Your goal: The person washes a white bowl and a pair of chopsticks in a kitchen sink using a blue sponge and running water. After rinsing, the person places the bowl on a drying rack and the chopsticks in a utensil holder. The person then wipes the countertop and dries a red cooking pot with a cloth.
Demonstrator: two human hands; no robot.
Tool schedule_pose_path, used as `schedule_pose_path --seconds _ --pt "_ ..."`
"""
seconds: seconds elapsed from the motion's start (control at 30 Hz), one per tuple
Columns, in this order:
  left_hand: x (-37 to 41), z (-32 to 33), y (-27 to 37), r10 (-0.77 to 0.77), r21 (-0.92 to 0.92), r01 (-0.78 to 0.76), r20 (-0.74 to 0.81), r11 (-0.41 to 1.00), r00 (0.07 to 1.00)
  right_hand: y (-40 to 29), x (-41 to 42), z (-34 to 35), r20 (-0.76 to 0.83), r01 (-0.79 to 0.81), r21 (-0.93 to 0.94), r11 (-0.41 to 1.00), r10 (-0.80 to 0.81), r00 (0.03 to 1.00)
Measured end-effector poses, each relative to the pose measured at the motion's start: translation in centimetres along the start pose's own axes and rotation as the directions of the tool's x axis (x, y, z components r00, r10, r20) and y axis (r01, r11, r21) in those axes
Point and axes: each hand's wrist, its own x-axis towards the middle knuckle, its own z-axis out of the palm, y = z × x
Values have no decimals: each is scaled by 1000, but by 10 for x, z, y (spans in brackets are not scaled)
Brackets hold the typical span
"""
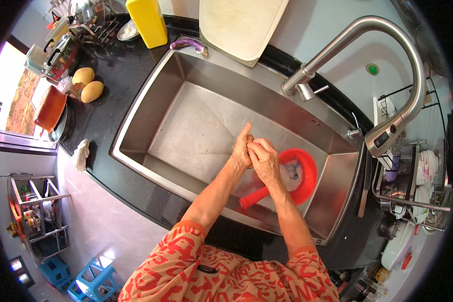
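Note:
Both of my hands meet over the middle of a stainless steel sink (188,124). My left hand (243,151) has its thumb pointing up and away; its fingers are largely hidden behind my right hand (264,156), which closes against it. Something small and brownish shows between them, but I cannot tell what it is. Under my right forearm, a red plastic ladle or dipper (310,173) with a thick handle rests on the sink floor. Inside it lies a pale, greyish wet item in liquid, too unclear to name.
A pull-down faucet (362,26) arches over the sink's right side. A purple eggplant (188,43) and a cutting board (241,26) are at the back edge. Mangoes (92,91), an orange pot (50,107) and a white cloth (81,154) sit left. A dish rack (411,204) stands right.

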Motion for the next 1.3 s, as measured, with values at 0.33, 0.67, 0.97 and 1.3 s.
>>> schedule_pose_path --seconds 0.33,0.67,0.97,1.3 --pt "-3 14 0 -111 2 111 21 994 994 9 14 5 79 -9 36 999 7 997" --pt "9 10 -17 139 -11 -142 -143 990 980 12 13 0 56 -107 108 988 102 993" --pt "9 10 -18 177 195 -165 -42 967 983 2 15 -21 59 87 -122 989 -80 995" --pt "4 18 -15 312 116 -291 -279 950 908 -3 21 -6 136 58 -23 998 -54 989"
